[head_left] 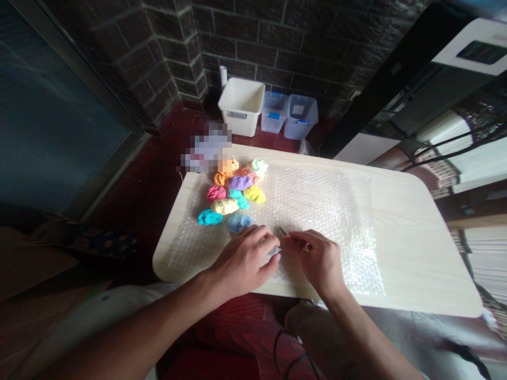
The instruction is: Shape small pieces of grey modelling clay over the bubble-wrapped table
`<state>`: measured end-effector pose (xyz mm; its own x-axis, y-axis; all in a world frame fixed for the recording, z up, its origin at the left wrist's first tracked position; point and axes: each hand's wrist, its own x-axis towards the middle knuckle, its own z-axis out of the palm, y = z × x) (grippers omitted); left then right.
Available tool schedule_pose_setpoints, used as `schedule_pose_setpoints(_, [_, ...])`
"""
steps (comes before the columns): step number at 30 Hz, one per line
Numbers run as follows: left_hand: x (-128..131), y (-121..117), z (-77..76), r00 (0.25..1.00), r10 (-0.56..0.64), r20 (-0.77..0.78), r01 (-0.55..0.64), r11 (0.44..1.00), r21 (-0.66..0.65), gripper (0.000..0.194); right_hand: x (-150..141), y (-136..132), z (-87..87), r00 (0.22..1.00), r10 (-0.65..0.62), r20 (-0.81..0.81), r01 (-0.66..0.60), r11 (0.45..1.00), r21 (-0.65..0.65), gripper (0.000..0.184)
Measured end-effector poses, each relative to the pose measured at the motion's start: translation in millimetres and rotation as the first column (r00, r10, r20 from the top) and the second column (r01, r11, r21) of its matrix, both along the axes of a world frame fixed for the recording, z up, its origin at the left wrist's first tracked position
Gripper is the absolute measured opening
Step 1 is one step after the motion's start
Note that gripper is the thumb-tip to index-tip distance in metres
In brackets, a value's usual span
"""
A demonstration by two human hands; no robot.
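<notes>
My left hand (249, 258) is curled over a small grey lump (271, 255), which shows between thumb and fingers and is mostly hidden; it looks like soft clay. My right hand (319, 259) pinches a thin dark stick-like tool (282, 231), its tip pointing up and left, close to the left fingers. Just beyond my left hand lies a blue-grey clay lump (238, 222). Several other soft clay lumps sit farther back, among them a teal one (209, 217), a pale yellow one (225, 206), a purple one (240, 182) and a bright yellow one (254, 194).
Clear bubble wrap (312, 198) covers much of the light wooden table (412, 237). Behind the table stand a cream bin (241, 119) and two clear plastic boxes with blue latches, one (303, 119) at the right. A blurred patch covers something at the table's far left corner.
</notes>
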<state>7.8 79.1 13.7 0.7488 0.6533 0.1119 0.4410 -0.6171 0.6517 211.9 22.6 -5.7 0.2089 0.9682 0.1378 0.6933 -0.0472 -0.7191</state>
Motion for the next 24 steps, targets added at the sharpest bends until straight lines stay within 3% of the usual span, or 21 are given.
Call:
schedule_pose_setpoints(8, [3.3, 1.3, 0.5, 1.000, 0.014, 0.017, -0.014, 1.000, 0.026, 0.014, -11.5, 13.2, 1.1, 0.989, 0.036, 0.146, -0.033, 0.999, -0.020, 0.011])
schedule_pose_setpoints(14, [0.4, 0.8, 1.3, 0.988, 0.081, 0.129, -0.078, 0.997, -0.030, 0.019, -9.0, 11.6, 8.2, 0.996, 0.067, 0.056, -0.070, 0.996, 0.058, 0.005])
schedule_pose_setpoints(18, [2.1, 1.5, 7.0, 0.897, 0.306, 0.319, -0.238, 0.942, -0.236, 0.030, -10.2, 4.1, 22.7, 0.978, 0.206, -0.028, -0.196, 0.959, 0.203, 0.006])
schedule_pose_setpoints(22, [4.2, 5.0, 10.4, 0.899, 0.310, 0.308, -0.148, 0.880, -0.452, 0.025, -12.7, -1.4, 30.7, 0.951, 0.308, -0.023, -0.290, 0.914, 0.283, 0.014])
schedule_pose_setpoints(24, [5.4, 6.3, 9.0, 0.899, 0.317, 0.303, -0.100, 0.821, -0.562, 0.024, -13.0, -2.5, 31.2, 0.946, 0.324, -0.017, -0.303, 0.903, 0.303, 0.021])
